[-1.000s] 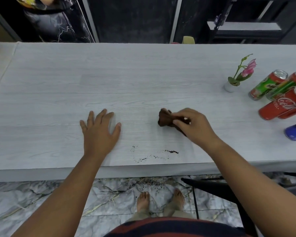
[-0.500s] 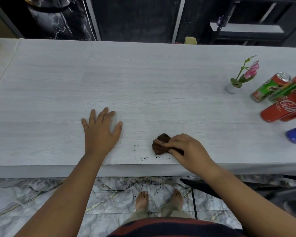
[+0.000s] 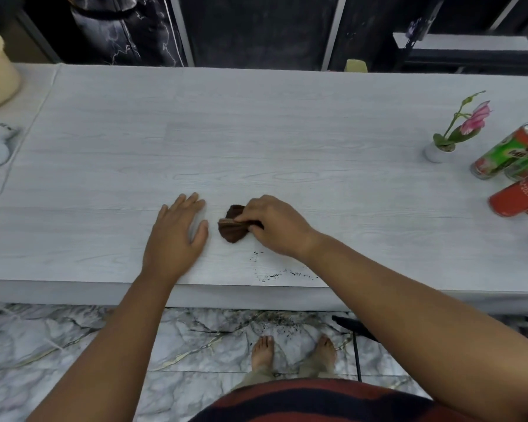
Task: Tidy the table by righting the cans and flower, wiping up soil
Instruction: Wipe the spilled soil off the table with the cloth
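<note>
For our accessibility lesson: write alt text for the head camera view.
A right hand grips a crumpled brown cloth on a pale grey wood-grain table, just beyond dark soil crumbs at its near edge; the left hand rests flat alongside. A potted pink flower and drink cans sit far right.

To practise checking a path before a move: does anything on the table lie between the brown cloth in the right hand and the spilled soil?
Nothing visible does. Only bare table separates the cloth, pinched by the right hand, from the soil near the front edge. The left hand rests flat off to the side.
</note>
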